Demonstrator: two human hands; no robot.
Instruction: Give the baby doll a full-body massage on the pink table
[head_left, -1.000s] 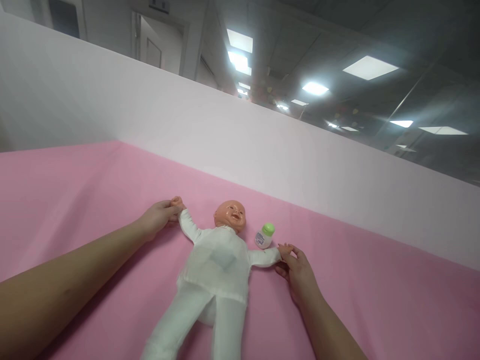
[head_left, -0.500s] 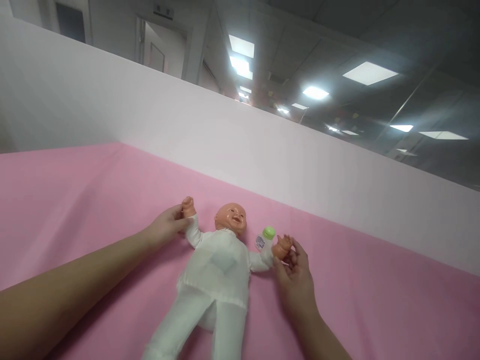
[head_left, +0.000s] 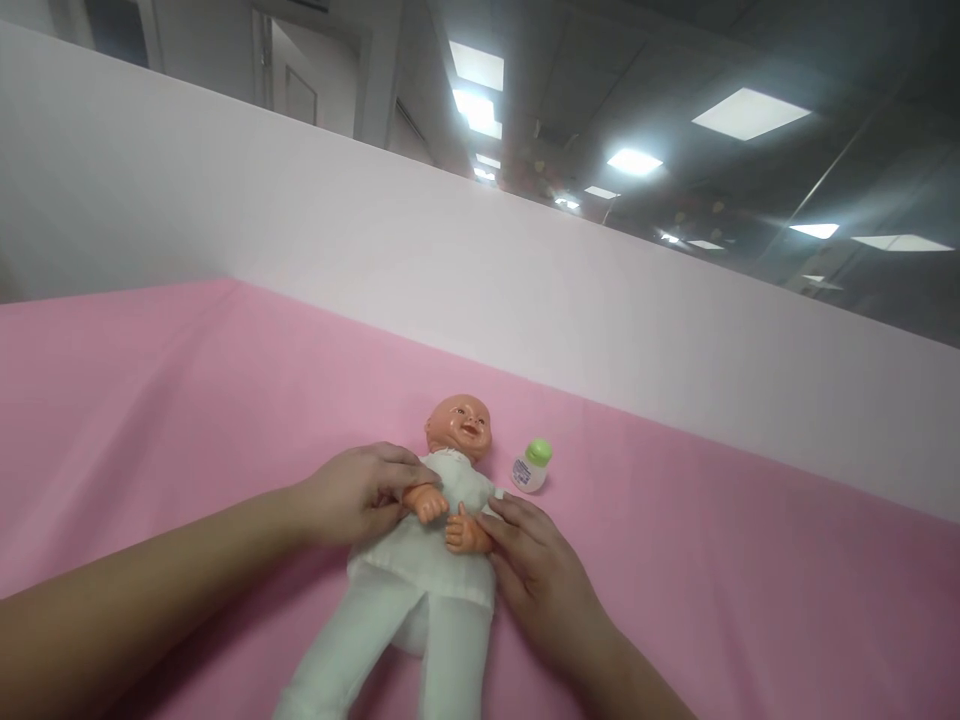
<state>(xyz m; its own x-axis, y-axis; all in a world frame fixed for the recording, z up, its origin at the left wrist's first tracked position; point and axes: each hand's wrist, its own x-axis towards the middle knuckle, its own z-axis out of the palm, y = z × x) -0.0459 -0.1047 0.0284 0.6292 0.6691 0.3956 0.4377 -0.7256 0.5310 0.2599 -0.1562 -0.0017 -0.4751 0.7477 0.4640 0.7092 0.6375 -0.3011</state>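
A baby doll (head_left: pixel 420 555) with a hard plastic head and a white cloth body lies on its back on a pink sheet (head_left: pixel 712 560). My left hand (head_left: pixel 367 492) is closed around one of the doll's arms near the wrist, on the left. On the other side, my right hand (head_left: pixel 536 560) grips the second arm just behind its plastic hand. Both doll hands rest close together over its chest. Beside the doll's head, near my right hand, stands a small clear bottle (head_left: pixel 532 468) with a green cap and a printed label.
Behind the doll rises a white panel (head_left: pixel 480 280) along the sheet's far edge. Beyond it are a doorway (head_left: pixel 311 75) and a dark ceiling with several bright light panels (head_left: pixel 750 113).
Both my hands have moved inward, bringing the doll's arms from spread out at the sides to folded over its chest. The bottle stays beside the doll, now fully uncovered.
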